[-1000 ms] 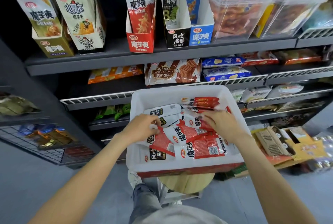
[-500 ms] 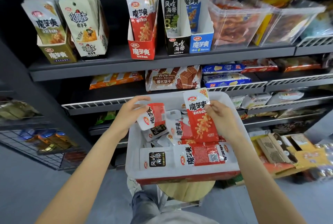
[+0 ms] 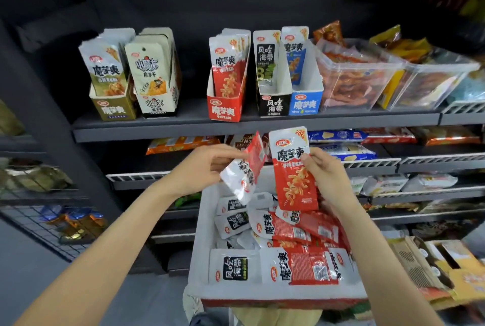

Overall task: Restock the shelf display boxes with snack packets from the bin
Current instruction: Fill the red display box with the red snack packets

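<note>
Two bare hands raised above a white bin (image 3: 202, 223) of snack packets, in front of dark shop shelving. Left hand (image 3: 202, 170) pinching a red and white packet (image 3: 242, 170) tilted and turned partly edge-on, fingers curled round its upper end. Right hand (image 3: 324, 176) gripping a second red packet (image 3: 294, 168) upright and face-on, thumb on its front and fingers behind. Both packets lifted clear of the bin, just below the edge of the top shelf (image 3: 252, 128).

Step in hand, most likely: carrying picked packets up to a display box. Best match for the colour and print: the red display box (image 3: 223, 109) on the top shelf, already part filled with upright packets. Next move probably needing each packet turned upright, face forward, and slid in among those already standing there.

Close on the right of that box: a black display box (image 3: 274, 105) and a blue display box (image 3: 305, 103); further right, clear tubs (image 3: 359, 76) of loose snacks. Far left, two more boxes, olive and white. Below, more red and black-labelled packets lying flat in the bin. Tight spacing between boxes a possible cause of snagging.
</note>
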